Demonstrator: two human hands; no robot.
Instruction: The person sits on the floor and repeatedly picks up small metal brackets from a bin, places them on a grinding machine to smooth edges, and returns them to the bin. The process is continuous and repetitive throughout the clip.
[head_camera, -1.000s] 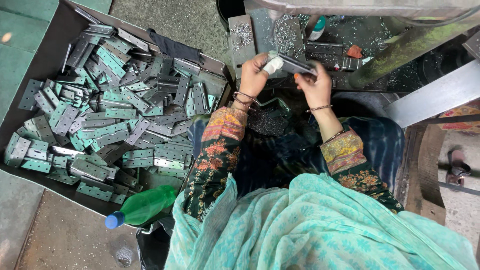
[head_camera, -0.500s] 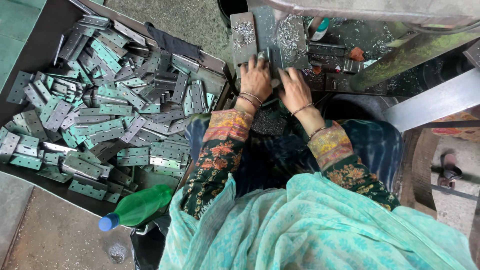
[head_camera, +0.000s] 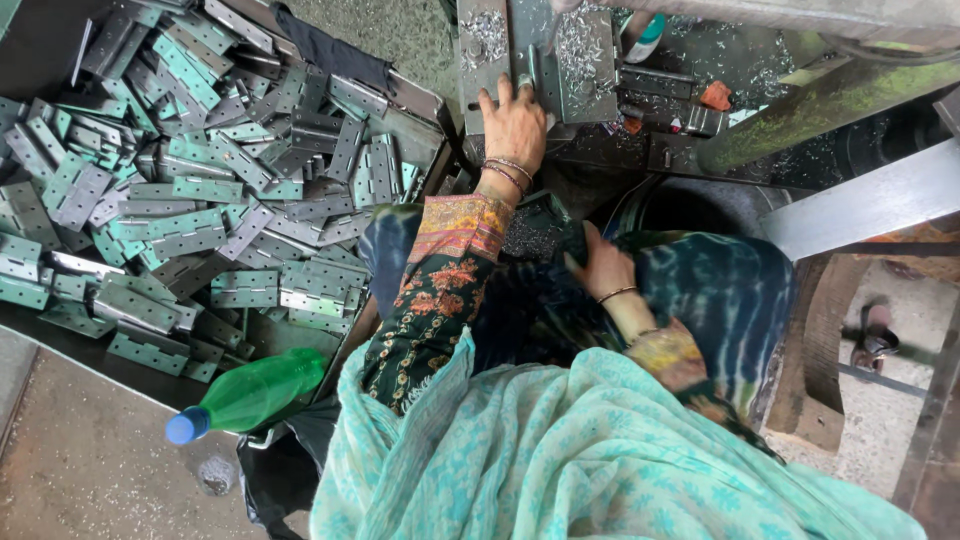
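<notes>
My left hand reaches forward and lies flat on the grey metal plate of a machine, pressing a narrow metal hinge against it with its fingertips. Metal shavings lie scattered over the plate. My right hand is down in my lap, its fingers tucked into dark tie-dyed cloth, so what it touches is hidden. Both wrists carry bangles, and the sleeves are floral.
A large tray on the left is heaped with several grey-green metal hinges. A green plastic bottle with a blue cap lies by its near corner. A green pipe and a grey bar cross at the right.
Both hands were up at the machine with a hinge between them. The right hand has dropped into my lap; the left has stayed on the plate, pressing the hinge.
</notes>
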